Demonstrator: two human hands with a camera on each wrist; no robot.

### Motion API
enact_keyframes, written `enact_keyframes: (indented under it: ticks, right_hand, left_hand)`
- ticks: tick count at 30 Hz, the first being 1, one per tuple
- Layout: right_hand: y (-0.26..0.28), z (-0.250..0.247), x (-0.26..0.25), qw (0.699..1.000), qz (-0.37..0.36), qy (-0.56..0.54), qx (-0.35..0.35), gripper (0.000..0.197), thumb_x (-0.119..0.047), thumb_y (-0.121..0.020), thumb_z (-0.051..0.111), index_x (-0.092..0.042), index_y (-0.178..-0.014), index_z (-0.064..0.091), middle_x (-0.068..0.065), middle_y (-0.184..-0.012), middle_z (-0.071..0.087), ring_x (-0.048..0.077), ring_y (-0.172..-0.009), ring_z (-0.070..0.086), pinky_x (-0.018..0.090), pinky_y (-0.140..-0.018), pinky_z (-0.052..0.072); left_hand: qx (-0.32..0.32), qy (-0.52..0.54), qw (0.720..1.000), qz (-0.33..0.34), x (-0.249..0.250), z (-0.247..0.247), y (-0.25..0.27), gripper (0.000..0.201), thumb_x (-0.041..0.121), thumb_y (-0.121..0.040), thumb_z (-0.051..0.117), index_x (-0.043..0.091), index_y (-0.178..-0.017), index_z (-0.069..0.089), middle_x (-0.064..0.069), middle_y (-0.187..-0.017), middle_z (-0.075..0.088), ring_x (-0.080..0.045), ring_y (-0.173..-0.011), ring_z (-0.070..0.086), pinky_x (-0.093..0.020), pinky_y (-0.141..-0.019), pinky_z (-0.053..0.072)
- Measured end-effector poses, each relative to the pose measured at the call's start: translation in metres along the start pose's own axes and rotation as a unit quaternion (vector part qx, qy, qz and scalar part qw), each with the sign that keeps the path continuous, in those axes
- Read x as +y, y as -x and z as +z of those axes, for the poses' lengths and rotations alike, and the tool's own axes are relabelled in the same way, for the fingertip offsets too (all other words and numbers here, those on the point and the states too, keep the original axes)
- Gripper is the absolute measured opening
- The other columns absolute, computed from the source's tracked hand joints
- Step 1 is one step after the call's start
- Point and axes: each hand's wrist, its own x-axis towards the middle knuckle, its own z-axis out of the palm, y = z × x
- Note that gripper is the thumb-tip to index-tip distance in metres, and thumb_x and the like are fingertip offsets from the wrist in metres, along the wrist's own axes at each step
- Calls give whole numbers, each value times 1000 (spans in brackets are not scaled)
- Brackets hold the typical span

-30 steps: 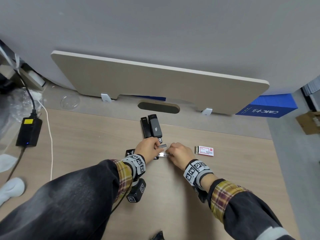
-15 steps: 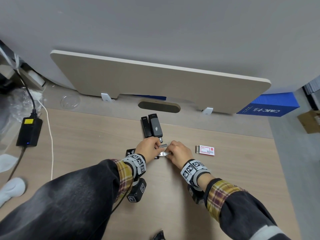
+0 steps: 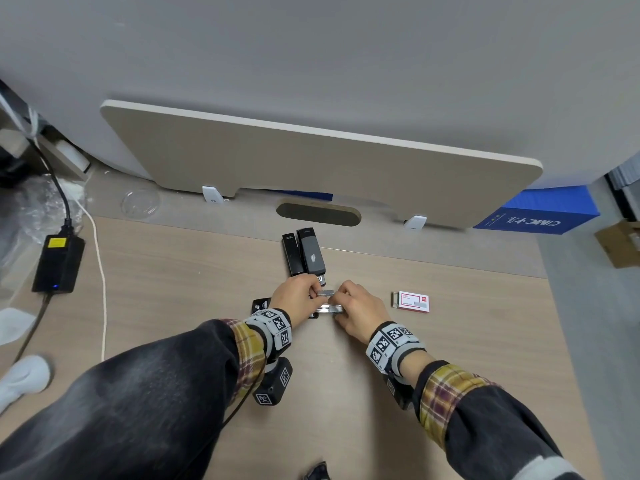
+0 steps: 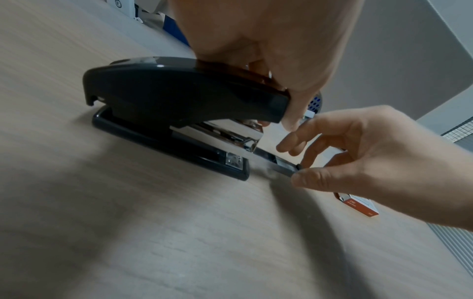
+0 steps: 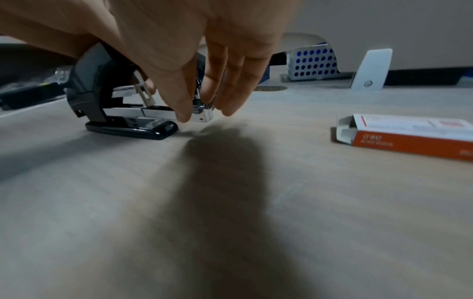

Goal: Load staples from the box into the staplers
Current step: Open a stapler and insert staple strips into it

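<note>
The person works at a desk (image 3: 450, 375) with one stapler (image 4: 179, 97) lying just in front of both hands. The left hand (image 3: 294, 299) grips the stapler's raised black top, fingers curled over its front end; the base rests flat on the desk. The magazine (image 5: 163, 112), a bright metal channel, projects from the stapler toward 3 o'clock. The right hand (image 3: 360, 311) pinches the magazine's outer end between thumb and fingertips, with the other fingers loosely extended. A short strip (image 3: 325, 292) of staples shows between the two hands, just above the magazine; which hand carries it cannot be told from these views. The box (image 3: 412, 301) lies at 3 o'clock from the hands, near but not touching them, with its end flap open. Two more staplers (image 3: 304, 252) lie side by side at 12 o'clock, touching each other, lids down. A power adapter (image 3: 57, 263) sits well apart at 9 o'clock. Judged step: seating the strip in the exposed magazine of the first stapler. The next move calls for aligning the strip with the channel, legs down, lowering it squarely so it does not break or cock sideways, then sliding the magazine home while the left hand keeps the stapler steady. The two staplers at 12 o'clock probably remain to be loaded.
</note>
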Motion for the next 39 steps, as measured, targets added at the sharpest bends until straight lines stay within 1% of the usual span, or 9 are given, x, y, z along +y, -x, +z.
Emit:
enact_keyframes:
  ticks: [6, 11, 16, 20, 24, 28, 30, 34, 39]
  right_hand:
    - [5, 0, 0, 995, 37, -89, 4, 32, -16, -76, 59, -34, -102, 63, -9, -114, 47, 14, -107, 47, 32, -77, 48]
    - [6, -2, 2, 997, 32, -74, -16, 38, -8, -75, 49, -29, -102, 66, -7, -118, 48, 16, -112, 45, 33, -80, 48]
    - [7, -10, 5, 983, 76, -147, 75, 27, -18, -81, 55, -25, -106, 62, -8, -108, 55, 13, -102, 53, 27, -82, 45]
    - [2, -18, -3, 995, -19, -61, 71, 30, -32, -85, 59, -22, -113, 63, -4, -108, 60, 17, -103, 53, 34, -77, 49]
    - [-3, -17, -6, 997, -26, -36, 68, 19, -32, -88, 58, -19, -98, 68, -2, -97, 63, 19, -98, 56, 33, -73, 46]
    - [-3, -13, 1, 998, -3, -25, 54, 14, -27, -86, 57, -17, -91, 66, -1, -93, 61, 20, -95, 55, 32, -72, 45]
    - [-3, -11, 1, 997, -5, -48, 55, 11, -22, -86, 57, -15, -90, 64, 1, -93, 59, 22, -90, 56, 30, -70, 43]
    - [-10, -9, -2, 998, -34, -50, 32, 13, -21, -90, 57, -14, -97, 64, 2, -99, 58, 23, -86, 58, 29, -71, 42]
    - [-13, -15, 4, 999, -34, -21, -15, 17, -15, -91, 52, -15, -100, 66, 3, -104, 57, 26, -90, 59, 35, -74, 48]
  left_hand:
    - [1, 10, 1000, 1, 0, 0, 0, 15, 29, -78, 71, 19, -78, 59, 7, -77, 58, -13, -74, 55, -27, -65, 42]
    - [-4, 10, 1000, -2, 0, 0, 0, 17, 29, -76, 72, 19, -78, 59, 6, -77, 59, -14, -74, 56, -28, -67, 45]
    - [-16, 4, 1000, 3, 1, 0, 0, 20, 30, -76, 74, 22, -76, 55, 8, -76, 58, -14, -74, 56, -29, -67, 45]
    - [-28, -31, 998, 38, 5, 3, 1, 25, 38, -75, 75, 21, -74, 57, 9, -75, 54, -16, -77, 57, -33, -67, 46]
    - [-33, -33, 998, 46, 3, 2, 1, 32, 44, -73, 74, 19, -90, 64, 8, -86, 58, -17, -86, 59, -33, -74, 49]
    - [-97, -91, 989, 58, -19, -8, 3, 73, 55, -66, 74, 24, -128, 50, 5, -115, 58, -16, -106, 54, -34, -91, 46]
    - [-112, -148, 981, 53, -30, -13, 7, 66, 46, -70, 71, 25, -128, 49, 3, -121, 56, -21, -111, 52, -35, -91, 46]
    - [-111, -155, 981, 36, -39, -14, 10, 33, 35, -78, 65, 21, -107, 58, -1, -111, 59, -25, -105, 54, -35, -81, 45]
    - [-103, -146, 983, 42, -40, -13, 9, 24, 32, -80, 64, 17, -99, 58, -4, -106, 59, -26, -102, 54, -34, -77, 43]
